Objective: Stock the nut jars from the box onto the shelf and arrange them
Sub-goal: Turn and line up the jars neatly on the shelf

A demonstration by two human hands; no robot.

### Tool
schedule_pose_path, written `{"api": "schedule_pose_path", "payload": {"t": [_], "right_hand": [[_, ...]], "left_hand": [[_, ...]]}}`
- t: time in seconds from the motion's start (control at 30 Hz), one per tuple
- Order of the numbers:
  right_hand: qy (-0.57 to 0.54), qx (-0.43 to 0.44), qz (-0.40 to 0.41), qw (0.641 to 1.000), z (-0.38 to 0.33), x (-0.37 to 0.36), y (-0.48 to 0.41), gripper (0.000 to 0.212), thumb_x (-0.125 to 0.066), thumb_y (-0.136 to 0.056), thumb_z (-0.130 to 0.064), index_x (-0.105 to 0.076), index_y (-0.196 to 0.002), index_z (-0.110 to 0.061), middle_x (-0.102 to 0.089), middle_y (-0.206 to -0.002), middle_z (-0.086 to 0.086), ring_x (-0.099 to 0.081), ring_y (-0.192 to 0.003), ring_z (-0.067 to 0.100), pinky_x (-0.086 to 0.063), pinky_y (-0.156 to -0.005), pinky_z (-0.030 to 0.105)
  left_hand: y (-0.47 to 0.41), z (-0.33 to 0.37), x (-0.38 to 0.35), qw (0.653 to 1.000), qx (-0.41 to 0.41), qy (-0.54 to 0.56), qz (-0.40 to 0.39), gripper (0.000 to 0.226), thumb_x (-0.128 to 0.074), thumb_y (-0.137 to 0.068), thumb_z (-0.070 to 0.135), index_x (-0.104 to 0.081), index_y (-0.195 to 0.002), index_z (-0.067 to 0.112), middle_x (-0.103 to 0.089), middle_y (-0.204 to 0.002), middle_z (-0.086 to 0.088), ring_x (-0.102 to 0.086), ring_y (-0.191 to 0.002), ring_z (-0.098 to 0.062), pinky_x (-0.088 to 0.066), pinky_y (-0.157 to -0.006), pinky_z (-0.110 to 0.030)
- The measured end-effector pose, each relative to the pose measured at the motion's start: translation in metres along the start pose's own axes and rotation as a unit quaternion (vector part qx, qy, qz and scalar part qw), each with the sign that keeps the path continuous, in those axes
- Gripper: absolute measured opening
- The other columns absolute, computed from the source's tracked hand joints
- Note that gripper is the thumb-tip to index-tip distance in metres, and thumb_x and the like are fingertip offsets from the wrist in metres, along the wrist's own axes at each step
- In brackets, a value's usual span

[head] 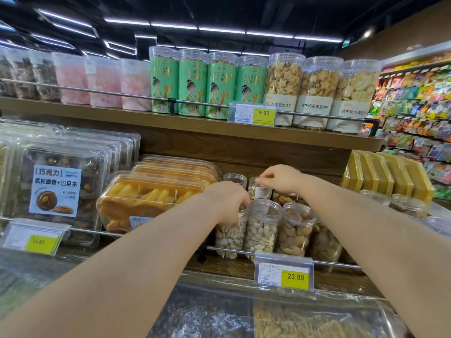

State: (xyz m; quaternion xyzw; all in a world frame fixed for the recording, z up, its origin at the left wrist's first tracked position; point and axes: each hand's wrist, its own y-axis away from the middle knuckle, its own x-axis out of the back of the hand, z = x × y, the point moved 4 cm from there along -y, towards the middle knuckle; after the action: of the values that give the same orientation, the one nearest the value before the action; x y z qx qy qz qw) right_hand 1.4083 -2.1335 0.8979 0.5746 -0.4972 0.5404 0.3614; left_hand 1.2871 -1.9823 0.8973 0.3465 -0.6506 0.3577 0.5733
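as left hand grips front jar, right hand pinches rear jar.

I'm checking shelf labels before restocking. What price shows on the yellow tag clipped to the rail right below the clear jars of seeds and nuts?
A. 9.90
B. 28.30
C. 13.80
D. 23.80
D: the yellow tag on the rail in front of the seed jars reads 23.80.

Wooden shelves, ceiling strip lights.
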Motion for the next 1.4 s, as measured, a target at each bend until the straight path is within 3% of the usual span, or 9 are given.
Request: {"api": "schedule_pose_path", "payload": {"t": [0.3,0.4,0.63,0.8,0.93,1.0,1.1,1.17,1.4], "right_hand": [[-0.051,0.076,-0.122,0.988,-0.024,0.030,0.077,0.051,-0.065,-0.086,-0.040,-0.052,-0.134,-0.029,-0.045,-0.143,-0.008,-0.043,-0.127,0.009,-0.035,-0.104,0.023],[-0.014,0.084,-0.167,0.982,-0.034,0.029,0.094,0.055,-0.061,-0.089,-0.034,-0.044,-0.141,-0.027,-0.041,-0.141,-0.013,-0.050,-0.108,-0.001,-0.036,-0.079,0.006],[0.048,0.075,-0.167,0.982,-0.037,0.021,0.109,0.056,-0.062,-0.087,-0.023,-0.046,-0.140,-0.027,-0.045,-0.145,-0.004,-0.042,-0.131,0.015,-0.036,-0.106,0.031],[0.147,0.096,-0.046,0.983,-0.042,0.017,0.103,0.045,-0.061,-0.088,-0.045,-0.059,-0.127,-0.022,-0.059,-0.122,-0.005,-0.052,-0.111,0.015,-0.040,-0.083,0.026],[0.156,0.107,0.006,0.982,-0.040,0.007,0.094,0.024,-0.062,-0.089,-0.033,-0.059,-0.112,-0.024,-0.050,-0.095,-0.010,-0.045,-0.088,0.011,-0.035,-0.063,0.024],[0.109,0.091,-0.037,0.989,-0.034,0.010,0.092,0.041,-0.069,-0.082,-0.041,-0.056,-0.118,-0.026,-0.044,-0.098,-0.015,-0.043,-0.096,0.009,-0.039,-0.074,0.026],[0.045,0.051,-0.136,0.988,-0.024,0.014,0.094,0.081,-0.076,-0.073,-0.044,-0.037,-0.143,-0.031,-0.040,-0.140,-0.013,-0.036,-0.127,0.009,-0.033,-0.106,0.031],[0.033,0.035,-0.152,0.987,-0.020,0.011,0.096,0.078,-0.074,-0.079,-0.037,-0.033,-0.145,-0.036,-0.032,-0.152,-0.009,-0.031,-0.138,0.013,-0.030,-0.106,0.028],[0.129,0.073,-0.033,0.988,-0.031,0.010,0.105,0.052,-0.067,-0.082,-0.048,-0.057,-0.126,-0.022,-0.054,-0.116,-0.001,-0.044,-0.112,0.017,-0.043,-0.090,0.032]], "left_hand": [[0.005,-0.001,0.002,0.998,0.037,0.039,0.022,0.055,-0.074,-0.081,0.020,-0.051,-0.130,0.021,-0.057,-0.126,0.003,-0.054,-0.113,-0.016,-0.041,-0.078,-0.023],[0.007,0.001,0.001,0.998,0.043,0.038,0.030,0.055,-0.073,-0.081,0.017,-0.050,-0.131,0.021,-0.056,-0.128,0.002,-0.053,-0.115,-0.017,-0.041,-0.080,-0.024],[0.006,-0.001,-0.002,0.998,0.039,0.048,0.033,0.053,-0.071,-0.081,0.014,-0.051,-0.130,0.022,-0.057,-0.126,0.001,-0.055,-0.113,-0.017,-0.044,-0.081,-0.025],[0.006,-0.002,-0.003,0.998,0.031,0.037,0.043,0.047,-0.068,-0.083,0.015,-0.053,-0.127,0.022,-0.058,-0.121,0.001,-0.056,-0.110,-0.017,-0.044,-0.079,-0.026],[0.005,-0.004,-0.005,0.998,0.027,0.034,0.049,0.041,-0.064,-0.084,0.015,-0.055,-0.123,0.023,-0.059,-0.120,0.002,-0.056,-0.109,-0.018,-0.046,-0.080,-0.027],[0.004,-0.005,-0.006,0.998,0.027,0.035,0.047,0.041,-0.064,-0.084,0.014,-0.055,-0.123,0.023,-0.059,-0.119,0.003,-0.056,-0.109,-0.018,-0.045,-0.079,-0.027],[0.002,-0.006,-0.006,0.998,0.027,0.037,0.042,0.043,-0.064,-0.084,0.012,-0.054,-0.124,0.024,-0.058,-0.120,0.003,-0.055,-0.109,-0.017,-0.043,-0.076,-0.025],[0.002,-0.006,-0.006,0.998,0.024,0.038,0.042,0.044,-0.064,-0.085,0.011,-0.053,-0.126,0.023,-0.058,-0.121,0.003,-0.055,-0.109,-0.016,-0.042,-0.075,-0.024],[0.003,-0.006,-0.008,0.998,0.026,0.038,0.049,0.046,-0.064,-0.084,0.011,-0.053,-0.127,0.022,-0.057,-0.123,0.002,-0.055,-0.111,-0.017,-0.046,-0.082,-0.027]]}}
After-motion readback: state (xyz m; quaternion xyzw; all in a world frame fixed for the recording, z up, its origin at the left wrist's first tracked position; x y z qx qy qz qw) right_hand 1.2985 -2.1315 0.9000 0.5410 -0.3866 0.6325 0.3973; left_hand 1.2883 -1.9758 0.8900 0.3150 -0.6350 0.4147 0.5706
